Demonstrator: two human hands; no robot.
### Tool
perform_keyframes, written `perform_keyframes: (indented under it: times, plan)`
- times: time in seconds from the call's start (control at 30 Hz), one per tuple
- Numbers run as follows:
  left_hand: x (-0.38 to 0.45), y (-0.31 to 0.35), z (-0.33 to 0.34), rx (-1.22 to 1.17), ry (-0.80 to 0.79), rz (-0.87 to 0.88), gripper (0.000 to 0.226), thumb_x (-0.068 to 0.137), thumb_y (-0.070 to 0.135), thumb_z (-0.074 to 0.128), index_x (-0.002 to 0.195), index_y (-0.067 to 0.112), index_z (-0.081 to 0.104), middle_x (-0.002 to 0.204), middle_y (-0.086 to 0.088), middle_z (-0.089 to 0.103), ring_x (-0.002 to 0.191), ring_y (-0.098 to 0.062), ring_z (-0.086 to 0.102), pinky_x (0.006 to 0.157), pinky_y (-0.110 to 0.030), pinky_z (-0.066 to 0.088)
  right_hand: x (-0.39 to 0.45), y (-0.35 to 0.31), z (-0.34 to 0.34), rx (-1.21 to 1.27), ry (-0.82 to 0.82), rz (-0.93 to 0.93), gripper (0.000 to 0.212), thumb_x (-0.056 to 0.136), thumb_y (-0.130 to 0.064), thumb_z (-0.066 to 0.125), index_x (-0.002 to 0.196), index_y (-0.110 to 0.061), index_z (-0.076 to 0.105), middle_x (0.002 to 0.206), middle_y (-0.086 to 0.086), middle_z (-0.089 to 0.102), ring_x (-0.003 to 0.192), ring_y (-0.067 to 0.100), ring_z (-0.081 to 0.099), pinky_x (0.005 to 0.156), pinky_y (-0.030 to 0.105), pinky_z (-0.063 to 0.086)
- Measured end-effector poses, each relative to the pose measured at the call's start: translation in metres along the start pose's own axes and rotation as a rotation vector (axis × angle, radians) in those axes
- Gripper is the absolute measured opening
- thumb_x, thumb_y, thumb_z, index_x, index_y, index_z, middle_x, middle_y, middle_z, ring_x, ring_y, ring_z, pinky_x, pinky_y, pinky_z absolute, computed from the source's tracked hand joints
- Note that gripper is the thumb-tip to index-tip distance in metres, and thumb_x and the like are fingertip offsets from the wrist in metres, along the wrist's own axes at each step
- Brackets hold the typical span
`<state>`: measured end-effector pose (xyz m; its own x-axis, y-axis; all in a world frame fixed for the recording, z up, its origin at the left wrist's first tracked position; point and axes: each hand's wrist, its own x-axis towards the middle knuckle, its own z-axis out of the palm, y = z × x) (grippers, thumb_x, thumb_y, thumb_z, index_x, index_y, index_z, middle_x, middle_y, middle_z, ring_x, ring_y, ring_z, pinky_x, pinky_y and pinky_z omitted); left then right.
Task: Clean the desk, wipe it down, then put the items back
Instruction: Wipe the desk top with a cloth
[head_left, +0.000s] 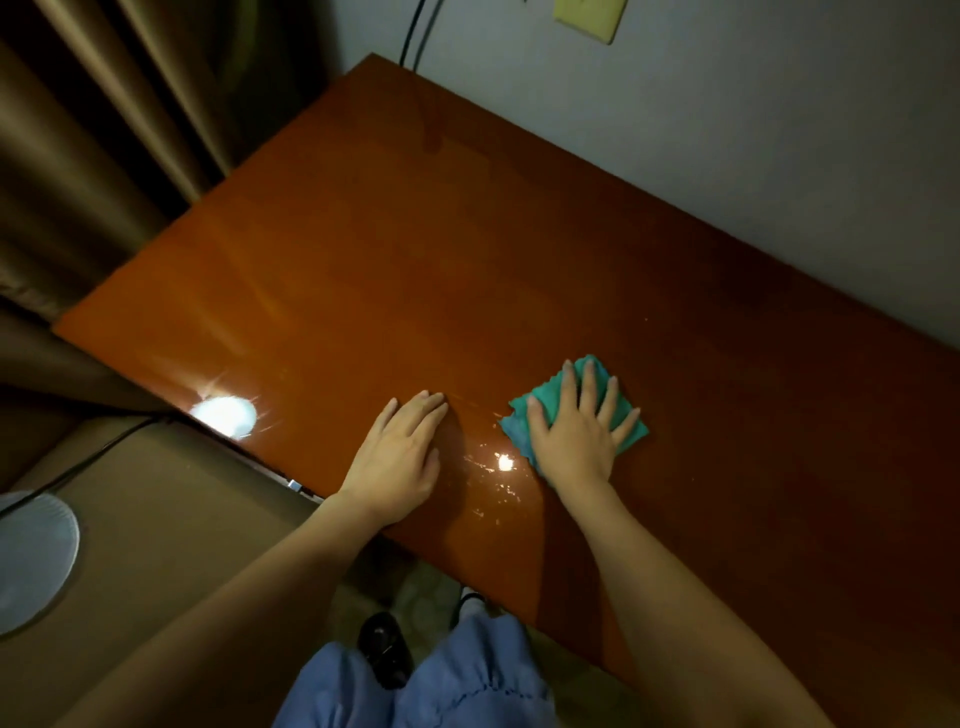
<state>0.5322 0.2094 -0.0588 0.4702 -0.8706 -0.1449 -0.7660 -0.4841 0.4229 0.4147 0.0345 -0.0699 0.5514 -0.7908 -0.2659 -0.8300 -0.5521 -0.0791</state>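
A glossy reddish-brown wooden desk fills the middle of the head view, with nothing standing on it. A small teal cloth lies near the front edge. My right hand presses flat on the cloth with fingers spread and straight. My left hand rests flat on the bare wood to the left of the cloth, fingers together. Wet streaks glisten between the two hands.
Brown curtains hang at the desk's left end. A grey wall runs behind the desk, with a black cable and a yellow note. A white fan and a cable lie on the floor at left.
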Motion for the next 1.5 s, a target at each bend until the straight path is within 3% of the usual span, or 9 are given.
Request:
perform_keyframes:
  times: [0.2,0.33,0.53,0.7,0.9,1.03,1.17,1.37,1.5]
  plan:
    - [0.028,0.010,-0.002,0.048,0.008,-0.066,0.058,0.096,0.027,0.041,0.149,0.018,0.020,0.156,0.002,0.019,0.146,-0.013,0.005,0.113,-0.030,-0.010,-0.023,-0.012,0.007,-0.147,-0.005,-0.484,0.067,0.087,-0.061,0.028,0.143,-0.025,0.039,0.149,0.002,0.039,0.136,0.034,0.037,0.103,0.065,0.031]
    - [0.051,0.023,0.001,0.056,0.009,-0.124,0.059,0.097,0.032,0.039,0.150,0.019,0.017,0.157,0.002,0.015,0.146,-0.014,0.001,0.115,-0.038,-0.009,-0.033,0.052,0.011,-0.231,-0.082,-0.690,0.065,0.089,-0.065,0.029,0.145,-0.031,0.031,0.151,-0.003,0.034,0.141,0.026,0.024,0.108,0.057,0.017]
    - [0.073,0.038,0.008,0.037,0.050,-0.184,0.060,0.096,0.034,0.041,0.150,0.019,0.019,0.157,0.001,0.016,0.146,-0.015,-0.002,0.113,-0.045,-0.014,0.003,0.136,-0.011,-0.143,-0.002,-0.198,0.073,0.089,-0.069,0.004,0.149,-0.030,0.017,0.156,-0.004,0.017,0.144,0.024,0.013,0.114,0.052,0.004]
    - [0.089,0.043,0.012,0.051,0.038,-0.167,0.061,0.095,0.037,0.037,0.150,0.020,0.017,0.157,0.002,0.014,0.146,-0.015,-0.004,0.112,-0.047,-0.018,0.066,0.095,-0.028,-0.001,0.044,0.132,0.067,0.095,-0.060,0.017,0.152,-0.027,0.003,0.160,0.000,-0.002,0.146,0.027,-0.005,0.114,0.059,-0.003]
    - [0.108,0.035,0.009,0.054,0.007,-0.106,0.066,0.085,0.036,0.024,0.149,0.017,0.024,0.155,0.001,0.022,0.146,-0.015,0.003,0.115,-0.045,-0.012,0.046,0.023,-0.007,-0.138,0.049,-0.445,0.070,0.089,-0.062,0.021,0.149,-0.025,0.024,0.156,0.000,0.025,0.143,0.033,0.021,0.109,0.062,0.010]
    - [0.123,0.036,0.005,0.107,-0.009,-0.090,0.067,0.085,0.038,0.021,0.149,0.018,0.022,0.156,0.000,0.021,0.146,-0.016,0.004,0.115,-0.045,-0.011,0.031,0.080,-0.005,-0.244,-0.031,-0.745,0.068,0.089,-0.065,0.027,0.147,-0.029,0.026,0.153,-0.004,0.027,0.142,0.026,0.021,0.110,0.058,0.015]
    - [0.143,0.052,0.012,0.087,0.012,-0.157,0.066,0.088,0.042,0.022,0.150,0.020,0.018,0.157,0.000,0.015,0.146,-0.016,-0.003,0.112,-0.050,-0.016,0.063,0.145,-0.021,-0.220,-0.033,-0.477,0.066,0.092,-0.067,0.011,0.147,-0.031,0.022,0.152,-0.004,0.030,0.142,0.022,0.018,0.110,0.052,0.009]
    - [0.157,0.059,0.023,0.090,0.072,-0.169,0.074,0.083,0.051,0.013,0.149,0.020,0.022,0.156,-0.001,0.021,0.146,-0.017,-0.001,0.112,-0.050,-0.018,0.144,0.134,-0.049,-0.028,0.073,0.080,0.069,0.092,-0.062,0.016,0.152,-0.028,0.004,0.160,-0.004,-0.002,0.147,0.024,-0.004,0.115,0.056,-0.005]
    - [0.168,0.056,0.020,0.082,0.081,-0.133,0.076,0.080,0.052,0.013,0.148,0.021,0.026,0.154,0.000,0.025,0.146,-0.016,0.003,0.113,-0.049,-0.017,0.179,0.074,-0.051,-0.011,0.050,-0.055,0.069,0.094,-0.061,0.019,0.152,-0.027,0.001,0.160,-0.001,-0.004,0.146,0.028,-0.007,0.112,0.058,-0.008]
